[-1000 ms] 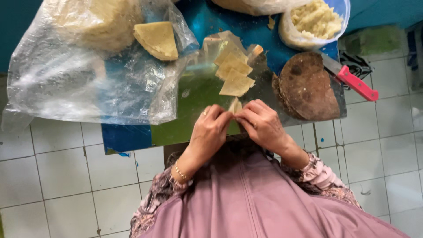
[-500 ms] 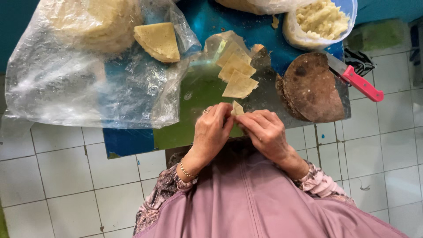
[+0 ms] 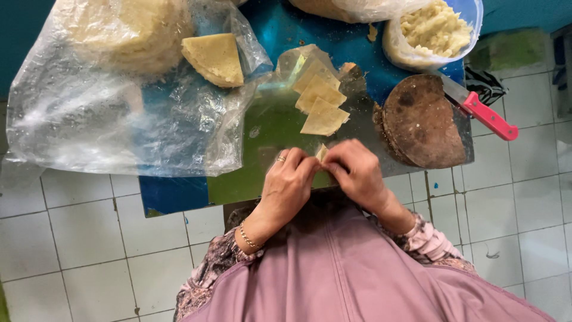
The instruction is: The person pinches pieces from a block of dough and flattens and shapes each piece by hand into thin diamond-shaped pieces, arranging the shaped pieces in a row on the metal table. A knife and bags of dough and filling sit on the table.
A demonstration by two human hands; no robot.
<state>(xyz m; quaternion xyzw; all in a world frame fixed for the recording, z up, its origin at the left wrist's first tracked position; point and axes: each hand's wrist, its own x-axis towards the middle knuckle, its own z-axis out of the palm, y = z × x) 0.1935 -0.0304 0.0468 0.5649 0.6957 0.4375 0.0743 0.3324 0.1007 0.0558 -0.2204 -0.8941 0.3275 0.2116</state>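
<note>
Fingertips of the left hand (image 3: 289, 182) and right hand (image 3: 357, 173) pinch shut on one small folded dough wrapper (image 3: 322, 153), held between them just above the near edge of the green board (image 3: 268, 137). Beyond it, three flat wrappers (image 3: 322, 101) overlap on the board, with a bare green strip between them and the hands. Crumpled clear plastic (image 3: 119, 125) crowds the left side, a round wooden block (image 3: 423, 122) and red-handled knife (image 3: 485, 113) close the right, and white tiled floor (image 3: 77, 238) lies open at both elbows.
</note>
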